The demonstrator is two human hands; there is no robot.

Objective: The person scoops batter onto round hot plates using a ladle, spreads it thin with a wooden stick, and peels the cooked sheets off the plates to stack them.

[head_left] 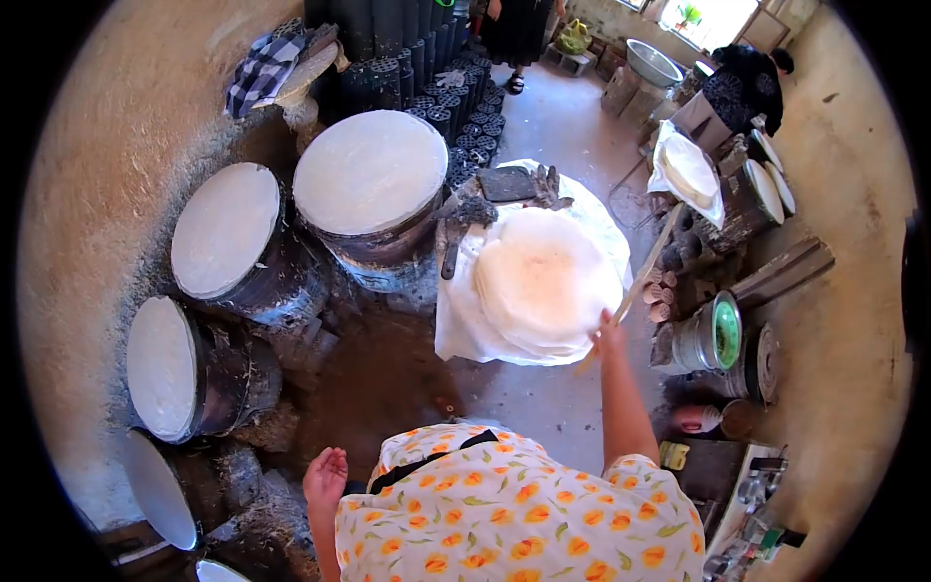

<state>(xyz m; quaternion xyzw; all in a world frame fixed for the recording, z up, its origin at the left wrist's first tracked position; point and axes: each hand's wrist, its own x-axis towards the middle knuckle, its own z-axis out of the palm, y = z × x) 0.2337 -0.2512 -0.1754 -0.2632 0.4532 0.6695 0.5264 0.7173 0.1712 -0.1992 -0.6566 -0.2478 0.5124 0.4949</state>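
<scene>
My right hand (608, 336) is closed around a long, thin wooden stick (648, 269), which points up and away to the right. It is at the near right edge of a stack of thin, round, pale flatbreads (548, 276). The stack lies on a white cloth (458, 328) over a round stand. Down by my left side, my left hand (327, 475) is empty, its palm turned up and fingers loosely bent. Behind the flatbreads lie a dark flat pad (506, 183), a dark glove (549, 186) and a blackened cloth (475, 211).
Several drum stoves with round pale tops (371, 173) curve along the left wall. Dark coal cylinders (465, 116) are stacked at the back. On the right are more flatbreads (690, 170), a metal pot with green inside (725, 331), and a bending person (742, 89). Another person (517, 34) stands behind.
</scene>
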